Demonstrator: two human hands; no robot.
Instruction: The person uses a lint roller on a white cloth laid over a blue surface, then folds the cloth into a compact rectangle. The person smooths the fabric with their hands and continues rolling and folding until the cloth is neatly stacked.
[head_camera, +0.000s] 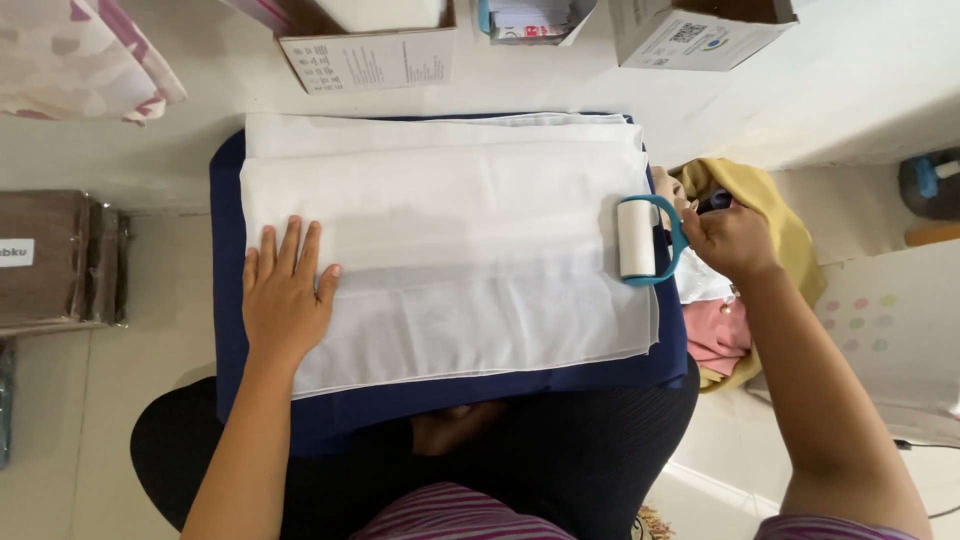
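A folded white cloth (460, 240) lies spread over a dark blue pad (226, 300) on my lap. My left hand (285, 295) rests flat on the cloth's left side, fingers apart, holding nothing. My right hand (733, 240) grips the handle of a teal lint roller (645, 240). The roller's white drum sits on the cloth's right edge.
Cardboard boxes (370, 50) stand on the white floor beyond the pad. A wrapped brown packet (60, 260) lies at the left, patterned fabric (80, 50) at the top left. Yellow and pink cloths (760, 200) are heaped at the right, beside a white sheet with coloured dots (890, 310).
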